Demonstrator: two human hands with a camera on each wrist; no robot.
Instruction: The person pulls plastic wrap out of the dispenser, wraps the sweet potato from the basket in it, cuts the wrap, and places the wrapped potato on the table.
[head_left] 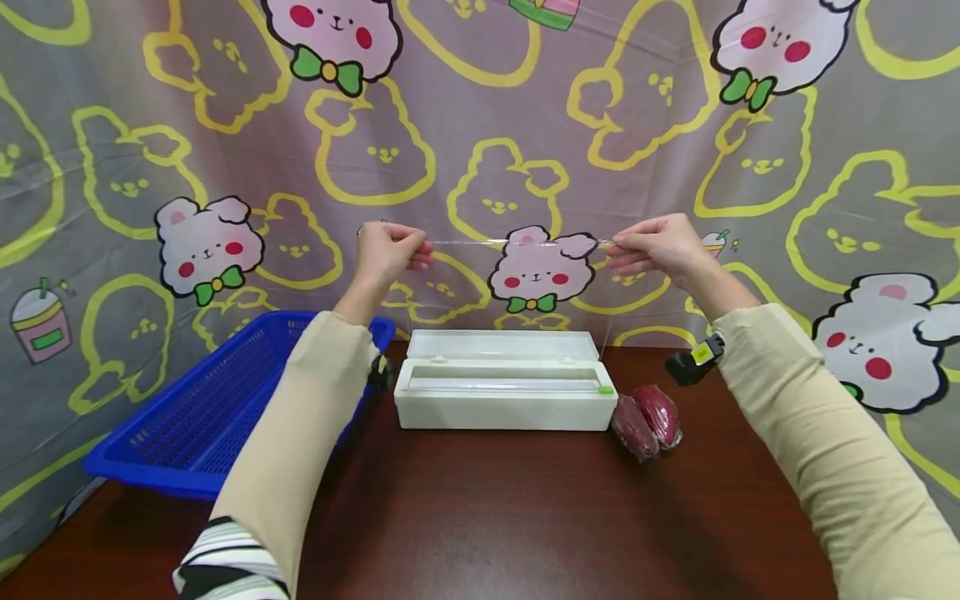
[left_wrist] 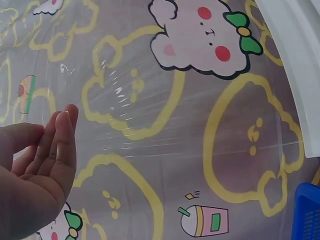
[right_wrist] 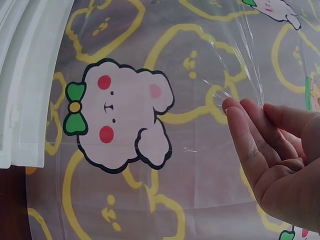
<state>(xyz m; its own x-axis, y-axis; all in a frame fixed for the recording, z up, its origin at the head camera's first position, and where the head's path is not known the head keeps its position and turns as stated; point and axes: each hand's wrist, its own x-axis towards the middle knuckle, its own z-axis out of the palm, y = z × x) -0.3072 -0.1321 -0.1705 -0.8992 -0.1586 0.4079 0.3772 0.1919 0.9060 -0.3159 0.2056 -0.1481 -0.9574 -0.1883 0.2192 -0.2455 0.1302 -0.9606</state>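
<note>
A clear sheet of plastic wrap [head_left: 517,242] is stretched between my two raised hands, above a white wrap dispenser box [head_left: 506,410] with its lid tipped back. My left hand [head_left: 390,250] pinches one upper corner between thumb and fingers; my right hand [head_left: 660,246] pinches the other. In both wrist views creases in the film run away from the fingertips. Inside the box lies a roll of wrap [head_left: 502,385], and a small green slider [head_left: 604,389] sits at its right end. The film is so transparent that its lower part is hard to make out.
Two reddish-purple items wrapped in film [head_left: 647,421] lie on the dark wooden table [head_left: 480,517], right of the box. On the left stands a blue plastic basket [head_left: 150,479], partly behind my left arm. A curtain with cartoon prints [head_left: 465,108] hangs behind the table.
</note>
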